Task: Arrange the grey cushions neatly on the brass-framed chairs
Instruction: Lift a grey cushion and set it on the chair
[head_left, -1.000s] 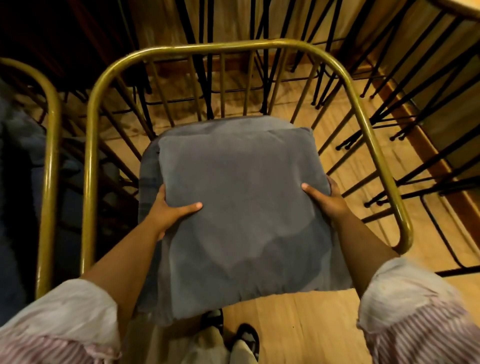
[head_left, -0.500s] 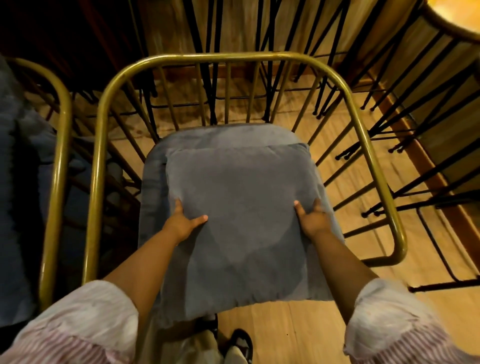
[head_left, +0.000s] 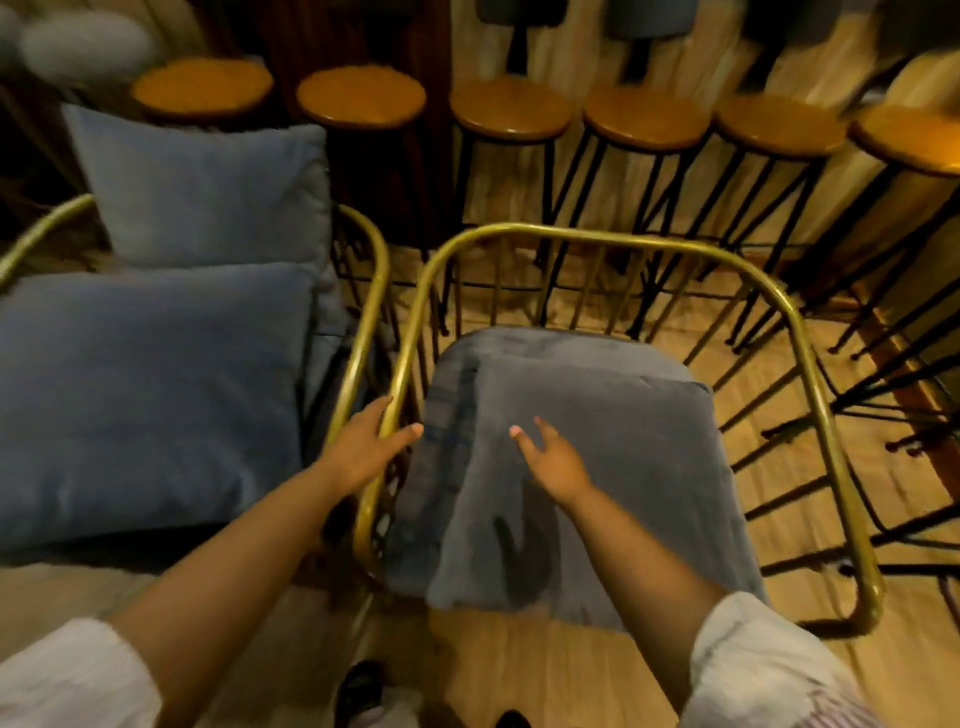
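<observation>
We see the grey cushion lying flat on the right brass chair. Our right hand hovers open above it; our left hand, fingers spread, rests on the chair's left rail. Round wooden stools line the far wooden floor.

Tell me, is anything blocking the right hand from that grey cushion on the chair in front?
Nothing visible does. The right hand hovers open just above the grey cushion, which lies flat on the brass-framed chair. The left hand is off to the side at the chair's rail.
</observation>
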